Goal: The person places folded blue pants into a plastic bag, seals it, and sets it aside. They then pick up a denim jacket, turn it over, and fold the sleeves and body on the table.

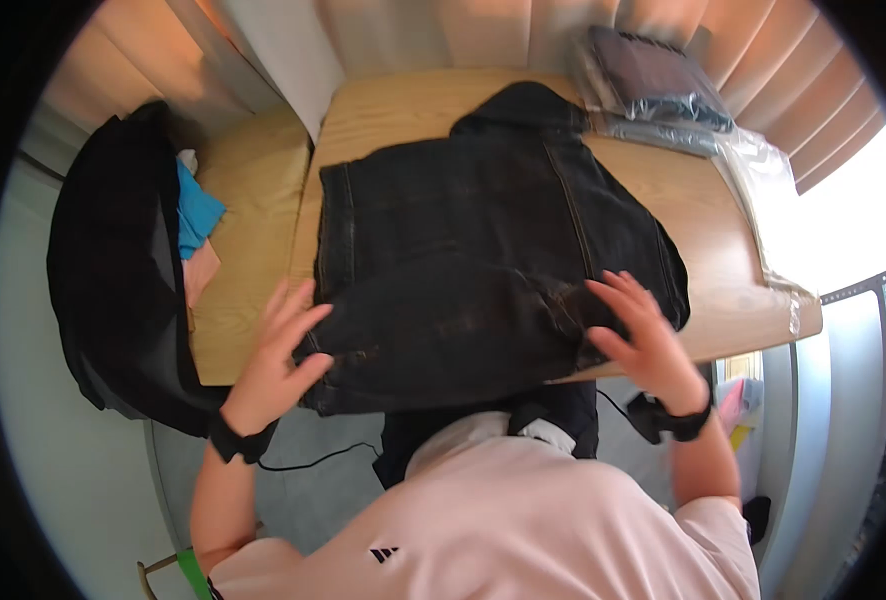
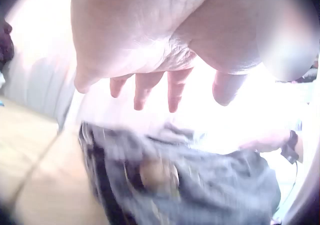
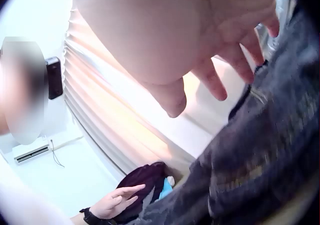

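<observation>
A dark denim garment (image 1: 443,230) lies spread on the wooden table, its hood-like or sleeve-like end at the top and its lower edge at the table's front. My left hand (image 1: 281,350) is beside the garment's left front corner, fingers spread and holding nothing. Over the right front part is my right hand (image 1: 648,345), its fingers apart and nothing gripped. In the left wrist view, the left hand (image 2: 165,45) is above the blurred denim (image 2: 200,180). The right wrist view has the right hand (image 3: 200,40) beside the denim (image 3: 270,135); whether it touches cannot be told.
Plastic-wrapped folded clothes (image 1: 653,80) lie at the table's back right, with clear plastic (image 1: 763,200) along the right edge. A black cloth (image 1: 113,270) hangs at the left, near blue cloth (image 1: 198,208) and pink cloth (image 1: 201,270). Curtains stand behind.
</observation>
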A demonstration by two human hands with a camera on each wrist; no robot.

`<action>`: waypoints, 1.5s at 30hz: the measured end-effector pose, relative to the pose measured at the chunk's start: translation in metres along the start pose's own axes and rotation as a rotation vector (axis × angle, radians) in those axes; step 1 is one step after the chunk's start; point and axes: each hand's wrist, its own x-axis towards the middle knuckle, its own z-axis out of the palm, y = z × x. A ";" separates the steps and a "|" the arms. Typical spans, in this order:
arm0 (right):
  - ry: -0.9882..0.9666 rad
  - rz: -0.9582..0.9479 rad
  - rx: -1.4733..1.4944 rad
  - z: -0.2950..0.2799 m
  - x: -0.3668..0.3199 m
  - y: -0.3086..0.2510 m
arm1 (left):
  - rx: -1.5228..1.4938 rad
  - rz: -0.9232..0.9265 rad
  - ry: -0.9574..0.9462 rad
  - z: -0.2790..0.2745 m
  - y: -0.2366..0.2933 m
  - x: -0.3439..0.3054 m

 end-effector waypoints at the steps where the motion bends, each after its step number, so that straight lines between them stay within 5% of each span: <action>1: 0.012 -0.068 0.047 -0.024 0.001 0.002 | -0.006 -0.026 0.094 -0.022 0.005 -0.004; 5: 0.189 0.001 0.013 -0.123 0.016 -0.022 | 0.146 -0.010 0.423 -0.117 0.003 -0.015; 9: -0.024 0.108 0.351 -0.177 0.058 -0.073 | 0.571 -0.012 0.489 -0.195 0.007 0.005; 11: -0.084 0.114 0.297 -0.174 0.098 -0.078 | 0.286 -0.063 0.507 -0.211 -0.006 0.037; 17: -0.159 0.273 0.106 -0.105 0.239 0.006 | 0.191 0.053 0.266 -0.140 -0.073 0.159; 21: 0.055 0.421 0.010 -0.044 0.305 0.102 | 0.103 -0.033 0.009 -0.054 -0.133 0.216; 25: 0.290 0.392 0.242 0.004 0.347 0.178 | 0.035 -0.073 -0.113 -0.013 -0.132 0.232; 26: 0.510 0.357 0.232 0.018 0.351 0.185 | 0.022 -0.072 -0.121 -0.009 -0.130 0.233; 30: 0.376 0.275 0.372 -0.004 0.359 0.173 | 0.061 -0.041 -0.091 0.000 -0.135 0.235; 33: 0.238 0.186 0.932 -0.047 0.346 0.089 | 0.100 -0.033 -0.107 -0.002 -0.134 0.238; 35: 0.160 -0.268 1.506 -0.066 0.336 0.046 | 0.116 -0.084 -0.169 -0.006 -0.128 0.238; 38: 0.241 -0.274 1.447 -0.071 0.325 0.047 | 0.099 -0.039 -0.112 0.001 -0.136 0.238; 40: 0.047 0.094 0.590 -0.055 0.328 0.081 | 0.085 -0.059 -0.117 0.000 -0.131 0.239; 42: 0.004 0.332 0.262 -0.028 0.331 0.106 | 0.078 -0.083 -0.123 0.001 -0.130 0.238; 45: -0.088 0.442 0.148 -0.004 0.321 0.107 | 0.054 -0.109 -0.126 0.001 -0.129 0.240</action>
